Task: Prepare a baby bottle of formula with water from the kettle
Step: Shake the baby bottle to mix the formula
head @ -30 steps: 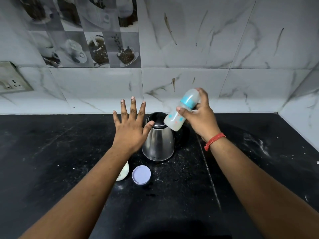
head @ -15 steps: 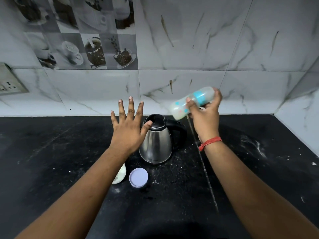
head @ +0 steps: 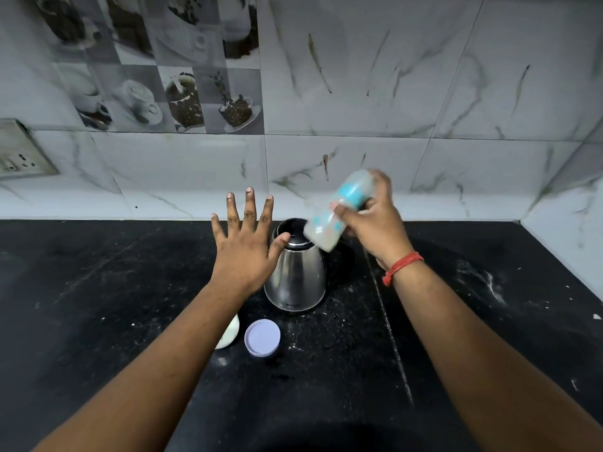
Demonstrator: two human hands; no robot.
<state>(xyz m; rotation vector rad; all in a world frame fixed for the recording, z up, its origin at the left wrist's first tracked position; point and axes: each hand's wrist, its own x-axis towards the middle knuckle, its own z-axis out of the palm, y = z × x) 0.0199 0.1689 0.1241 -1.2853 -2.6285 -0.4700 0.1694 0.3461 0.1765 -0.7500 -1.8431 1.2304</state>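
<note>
Kettle stands mid-surface between my hands, my left hand spread just beside its lid, my right hand tilting the bottle above its far right side. Nearer me, a round lid and a white object half under my left forearm block the near-left approach. The black surface lies open far left and right, up to the tiled wall.
</note>
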